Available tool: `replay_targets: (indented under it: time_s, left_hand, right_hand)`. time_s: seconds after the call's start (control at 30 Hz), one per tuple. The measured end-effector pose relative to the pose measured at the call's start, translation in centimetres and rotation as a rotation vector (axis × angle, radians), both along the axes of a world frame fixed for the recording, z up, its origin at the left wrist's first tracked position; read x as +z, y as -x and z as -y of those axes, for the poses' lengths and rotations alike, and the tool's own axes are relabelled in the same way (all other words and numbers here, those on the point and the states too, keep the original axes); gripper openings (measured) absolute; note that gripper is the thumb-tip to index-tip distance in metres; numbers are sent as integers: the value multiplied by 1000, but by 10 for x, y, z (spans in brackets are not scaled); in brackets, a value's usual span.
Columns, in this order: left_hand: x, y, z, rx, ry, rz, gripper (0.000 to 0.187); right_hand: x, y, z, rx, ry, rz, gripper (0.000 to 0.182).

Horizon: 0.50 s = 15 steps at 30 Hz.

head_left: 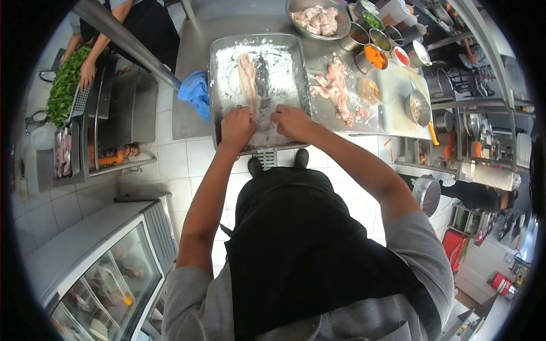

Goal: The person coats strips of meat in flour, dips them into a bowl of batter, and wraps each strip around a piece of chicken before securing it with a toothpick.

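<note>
A long pale strip of raw meat (247,77) lies in a metal tray (213,74) dusted with white powder (284,68) that looks like flour. My left hand (238,128) is closed at the near end of the strip, gripping it low in the tray. Beside it, my right hand (293,122) is over the powder at the tray's near right, fingers curled together. What those fingers hold, if anything, is hidden. More raw meat strips (335,88) lie on the metal counter just right of the tray.
A blue cloth (195,94) sits left of the tray. Behind stands a bowl of raw meat (315,21); at right are containers with chopped carrot (375,57), a white board (398,91) and a small pan (418,108). Another person's hand (88,74) touches leafy greens (67,94) at left.
</note>
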<state>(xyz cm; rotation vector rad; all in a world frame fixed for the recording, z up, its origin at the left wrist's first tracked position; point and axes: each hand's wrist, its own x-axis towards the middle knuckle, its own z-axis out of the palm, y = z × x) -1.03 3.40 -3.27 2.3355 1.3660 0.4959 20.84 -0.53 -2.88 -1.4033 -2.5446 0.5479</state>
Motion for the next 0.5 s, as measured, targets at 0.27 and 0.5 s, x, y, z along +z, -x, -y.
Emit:
replay_targets:
  time_s: [0.27, 0.5]
  left_hand:
    - [5, -8, 10, 89, 83, 76, 14]
    - [12, -10, 14, 128, 198, 188, 16]
  right_hand:
    - [11, 12, -16, -337, 21, -405, 23]
    - [-22, 33, -34, -88, -149, -496, 24]
